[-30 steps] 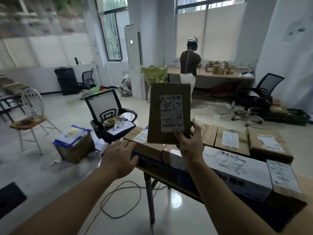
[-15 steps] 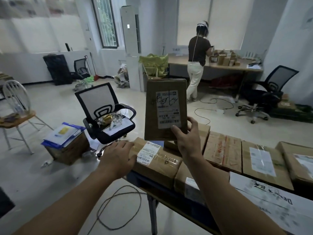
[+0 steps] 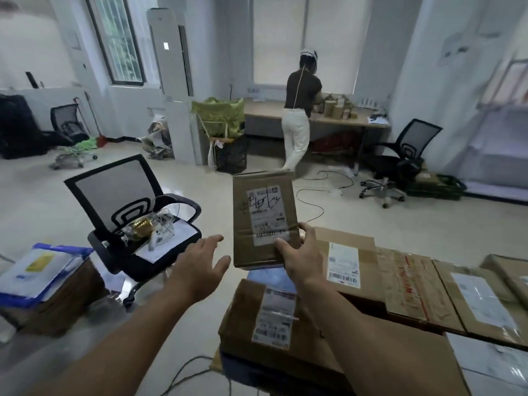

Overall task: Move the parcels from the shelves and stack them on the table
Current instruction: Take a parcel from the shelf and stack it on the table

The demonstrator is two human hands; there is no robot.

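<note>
A floor carton (image 3: pixel 57 295) at far left carries a blue folder (image 3: pixel 43 270) and papers on its top. The left hand (image 3: pixel 200 264) hovers with fingers spread, holding nothing. The right hand (image 3: pixel 300 254) grips the lower right corner of a labelled parcel (image 3: pixel 261 221), held upright above the table's (image 3: pixel 271 280) left end, where other taped parcels (image 3: pixel 400 284) lie flat.

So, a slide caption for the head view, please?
Right hand holds a labelled parcel above the table; left hand open.
</note>
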